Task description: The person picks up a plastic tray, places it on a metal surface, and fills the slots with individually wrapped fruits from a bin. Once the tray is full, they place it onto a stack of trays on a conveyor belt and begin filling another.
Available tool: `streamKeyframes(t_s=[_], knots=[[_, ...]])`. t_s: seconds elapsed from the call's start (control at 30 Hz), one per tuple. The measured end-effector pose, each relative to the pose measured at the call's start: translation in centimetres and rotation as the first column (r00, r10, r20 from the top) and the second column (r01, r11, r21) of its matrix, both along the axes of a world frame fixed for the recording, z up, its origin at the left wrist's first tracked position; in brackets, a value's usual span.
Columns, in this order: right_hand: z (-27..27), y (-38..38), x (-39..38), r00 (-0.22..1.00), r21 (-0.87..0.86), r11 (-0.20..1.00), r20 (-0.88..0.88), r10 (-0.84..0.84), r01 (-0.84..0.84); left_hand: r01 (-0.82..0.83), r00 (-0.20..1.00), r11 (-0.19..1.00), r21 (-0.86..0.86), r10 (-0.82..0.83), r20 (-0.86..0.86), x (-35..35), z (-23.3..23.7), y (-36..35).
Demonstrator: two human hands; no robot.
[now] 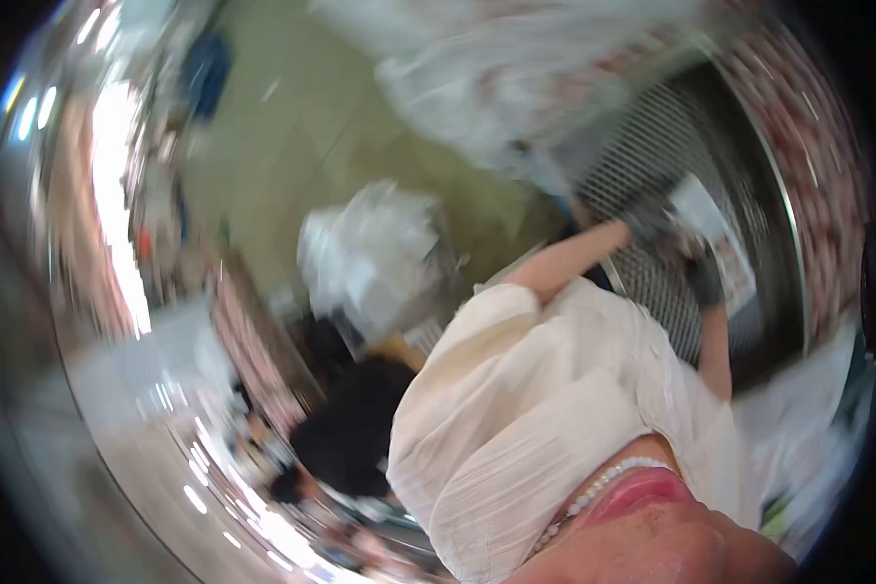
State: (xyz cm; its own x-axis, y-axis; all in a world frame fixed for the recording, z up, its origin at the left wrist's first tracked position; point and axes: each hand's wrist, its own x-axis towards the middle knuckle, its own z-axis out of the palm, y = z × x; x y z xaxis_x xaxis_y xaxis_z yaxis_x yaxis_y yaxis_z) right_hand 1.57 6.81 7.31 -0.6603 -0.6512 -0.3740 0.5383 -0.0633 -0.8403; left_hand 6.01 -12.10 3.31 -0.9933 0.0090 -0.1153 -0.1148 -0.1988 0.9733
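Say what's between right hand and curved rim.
In the head view, from right hand to rim: part of the flat white item, then a blurred dark strip.

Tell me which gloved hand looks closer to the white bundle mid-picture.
The left hand; the right hand appears farther from the bundle and lower in the picture.

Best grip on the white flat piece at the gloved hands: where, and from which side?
Pinch the white flat piece by its far long edge, probably from the side away from the body: that edge looks straight and uncovered, while the left hand and right hand crowd the near side. Blur hides its thickness.
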Motion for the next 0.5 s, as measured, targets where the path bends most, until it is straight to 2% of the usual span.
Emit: streamKeyframes(t_s=[0.03, 0.07, 0.1, 0.13, 0.17, 0.2, 0.23, 0.3, 0.37, 0.4, 0.43, 0.5], knots=[[-3.4, 1.0, 0.5, 0.874, 0.300, 0.953, -0.472, 0.115, 0.036, 0.193, 0.975, 0.868, -0.458, -0.116, 0.191, -0.8, 1.5, 0.1], [0.2, -0.1, 0.8, 0.926, -0.112, 0.972, 0.342, -0.158, 0.207, 0.232, 0.924, 0.939, -0.255, -0.131, 0.359, -0.7, 4.9, 0.3], [0.6, 0.4, 1.6, 0.936, -0.138, 0.964, 0.306, -0.176, 0.226, 0.167, 0.880, 0.978, 0.126, -0.206, 0.429, -0.3, 4.0, 1.1], [-1.3, 1.1, 2.7, 0.880, -0.123, 0.919, 0.360, -0.311, 0.375, 0.045, 0.818, 0.952, 0.303, -0.209, 0.536, -0.3, 5.7, 2.2], [-1.1, 1.6, 3.6, 0.896, 0.077, 0.919, 0.207, -0.393, 0.386, 0.214, 0.859, 0.976, 0.028, -0.202, 0.471, -0.5, 3.7, 3.3], [0.0, 2.1, 3.9, 0.947, 0.397, 0.863, -0.064, -0.314, 0.312, 0.316, 0.907, 0.910, -0.267, -0.206, 0.368, -0.6, 1.1, 4.2], [-1.4, 2.3, 4.7, 0.922, 0.414, 0.830, -0.067, -0.381, 0.373, 0.382, 0.888, 0.890, -0.249, -0.279, 0.366, -0.6, 0.1, 4.5], [-5.7, 1.1, 5.7, 0.902, 0.638, 0.645, -0.373, -0.219, 0.421, 0.188, 0.967, 0.945, -0.268, -0.131, 0.219, -0.7, -0.9, 4.2], [-1.1, 1.5, 4.6, 0.888, 0.632, 0.631, -0.393, -0.238, 0.449, 0.265, 0.941, 0.798, -0.541, -0.092, 0.326, -2.5, -0.8, 6.2], [0.9, 1.5, 2.9, 0.868, 0.614, 0.630, -0.443, -0.223, 0.476, 0.256, 0.962, 0.700, -0.666, -0.120, 0.244, -4.0, 2.2, 7.0], [0.7, 2.0, 1.8, 0.865, 0.612, 0.626, -0.447, -0.229, 0.482, 0.258, 0.963, 0.699, -0.667, -0.126, 0.240, -5.1, 1.4, 7.9], [-0.2, 2.5, -0.2, 0.770, 0.595, 0.538, -0.613, -0.177, 0.597, 0.034, 0.999, 0.784, -0.620, -0.006, 0.047, -7.0, -1.1, 8.9]])
